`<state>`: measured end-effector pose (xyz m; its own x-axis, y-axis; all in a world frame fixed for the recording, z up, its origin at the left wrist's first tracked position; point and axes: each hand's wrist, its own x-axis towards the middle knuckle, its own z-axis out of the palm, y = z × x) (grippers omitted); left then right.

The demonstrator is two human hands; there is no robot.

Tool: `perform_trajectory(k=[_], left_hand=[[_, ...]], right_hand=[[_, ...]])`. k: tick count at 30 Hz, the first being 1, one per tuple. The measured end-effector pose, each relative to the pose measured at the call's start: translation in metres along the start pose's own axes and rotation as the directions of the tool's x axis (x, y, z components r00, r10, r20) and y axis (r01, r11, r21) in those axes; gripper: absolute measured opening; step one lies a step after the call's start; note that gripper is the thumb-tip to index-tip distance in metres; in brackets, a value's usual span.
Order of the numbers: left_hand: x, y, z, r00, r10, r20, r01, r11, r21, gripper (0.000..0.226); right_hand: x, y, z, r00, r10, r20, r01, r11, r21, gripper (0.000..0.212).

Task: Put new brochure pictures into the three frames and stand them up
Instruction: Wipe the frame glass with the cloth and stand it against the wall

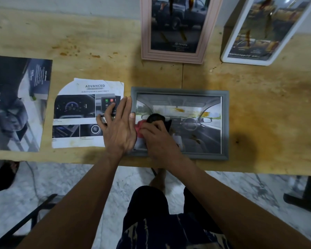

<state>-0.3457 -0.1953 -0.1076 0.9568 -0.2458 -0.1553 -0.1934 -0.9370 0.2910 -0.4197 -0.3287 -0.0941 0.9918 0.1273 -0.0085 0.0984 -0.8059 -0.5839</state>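
A grey frame (224, 123) lies flat near the table's front edge, face up, with a car-interior picture in it. My left hand (118, 126) presses flat on the frame's left edge, fingers spread, thumb on the glass. My right hand (158, 137) rests on the glass at the left part of the picture, closed on a red and black cloth (155, 119). A pink frame (176, 31) with a truck picture stands at the back centre. A white frame (262, 31) with a picture stands tilted at the back right.
A cut brochure page (75, 114) headed ADVANCED lies left of the grey frame, partly under my left hand. A dark brochure sheet (16, 105) lies at the far left. The wooden table (267, 108) ends just below the frame. Chair parts stand on the marble floor.
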Motion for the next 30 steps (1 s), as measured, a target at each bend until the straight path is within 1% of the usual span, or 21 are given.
perform_trajectory(k=[2,4,6,8,9,10,11,12,13,14,15,16,17,18,19,20,22,24,26,28,30], left_hand=[[0.0,0.0,0.001,1.0,-0.006,0.0,0.006,1.0,0.007,0.051],[0.0,0.0,0.001,1.0,-0.018,0.004,0.018,1.0,0.017,0.051],[0.0,0.001,0.001,1.0,-0.021,0.007,0.021,0.999,0.029,0.052],[0.0,0.002,0.001,0.999,-0.025,0.026,0.024,0.999,0.035,0.054],[0.0,0.002,0.001,0.999,-0.026,0.036,0.025,0.999,0.036,0.054],[-0.001,0.003,0.001,0.999,-0.027,0.043,0.026,0.999,0.037,0.055],[-0.001,0.004,0.002,0.999,-0.029,0.044,0.027,0.999,0.038,0.055],[-0.001,0.005,0.002,0.998,-0.034,0.045,0.032,0.999,0.036,0.055],[0.0,0.005,0.002,0.998,-0.04,0.046,0.038,0.999,0.031,0.055],[0.0,0.006,0.002,0.998,-0.046,0.05,0.045,0.999,0.024,0.055],[0.0,0.006,0.002,0.997,-0.051,0.055,0.05,0.999,0.02,0.055],[0.001,0.007,0.002,0.997,-0.054,0.059,0.053,0.998,0.018,0.055],[0.0,0.007,0.002,0.997,-0.056,0.061,0.055,0.998,0.017,0.055],[0.0,0.007,0.003,0.996,-0.058,0.061,0.058,0.998,0.014,0.055],[-0.001,0.008,0.003,0.996,-0.06,0.058,0.059,0.998,0.012,0.055],[-0.001,0.009,0.003,0.997,-0.061,0.055,0.06,0.998,0.012,0.055],[0.0,0.01,0.003,0.997,-0.062,0.048,0.061,0.998,0.013,0.054],[-0.001,0.01,0.003,0.997,-0.066,0.043,0.066,0.998,0.019,0.054],[-0.001,0.01,0.003,0.996,-0.073,0.043,0.072,0.997,0.016,0.054],[-0.002,0.01,0.004,0.996,-0.075,0.043,0.074,0.997,0.012,0.054],[-0.002,0.011,0.004,0.997,-0.074,0.035,0.074,0.997,0.012,0.054]], right_hand=[[-0.012,-0.001,-0.003,0.997,-0.03,0.067,0.033,0.999,-0.04,0.028],[-0.023,-0.005,-0.013,0.992,0.01,0.127,-0.002,0.998,-0.06,0.03],[-0.033,-0.009,-0.022,0.98,0.038,0.196,-0.021,0.996,-0.087,0.041],[-0.036,-0.007,-0.032,0.95,0.02,0.311,0.019,0.992,-0.122,0.05],[-0.033,-0.003,-0.039,0.927,0.026,0.375,0.02,0.993,-0.12,0.048],[-0.029,0.002,-0.048,0.913,0.049,0.405,-0.014,0.996,-0.09,0.042],[-0.021,0.007,-0.059,0.92,0.087,0.383,-0.076,0.996,-0.043,0.034],[-0.011,0.016,-0.069,0.94,0.14,0.311,-0.149,0.989,0.003,0.029],[0.0,0.025,-0.08,0.96,0.193,0.203,-0.206,0.977,0.047,0.028],[0.011,0.034,-0.088,0.971,0.22,0.094,-0.226,0.972,0.07,0.031],[0.019,0.042,-0.092,0.976,0.219,0.012,-0.219,0.975,0.039,0.035],[0.025,0.048,-0.093,0.977,0.213,-0.026,-0.214,0.976,-0.045,0.04],[0.029,0.052,-0.088,0.977,0.213,-0.006,-0.211,0.965,-0.157,0.045],[0.031,0.053,-0.082,0.973,0.225,0.05,-0.206,0.946,-0.25,0.052],[0.029,0.053,-0.076,0.963,0.247,0.108,-0.207,0.935,-0.288,0.059],[0.026,0.052,-0.07,0.954,0.267,0.134,-0.22,0.932,-0.289,0.064],[0.014,0.049,-0.062,0.952,0.28,0.121,-0.242,0.935,-0.257,0.067],[-0.002,0.046,-0.055,0.97,0.23,0.076,-0.204,0.945,-0.257,0.059],[-0.02,0.045,-0.048,0.984,0.164,0.063,-0.143,0.955,-0.261,0.045],[-0.038,0.044,-0.043,0.989,0.118,0.091,-0.092,0.964,-0.249,0.035],[-0.05,0.042,-0.049,0.984,0.082,0.155,-0.05,0.979,-0.199,0.029]])
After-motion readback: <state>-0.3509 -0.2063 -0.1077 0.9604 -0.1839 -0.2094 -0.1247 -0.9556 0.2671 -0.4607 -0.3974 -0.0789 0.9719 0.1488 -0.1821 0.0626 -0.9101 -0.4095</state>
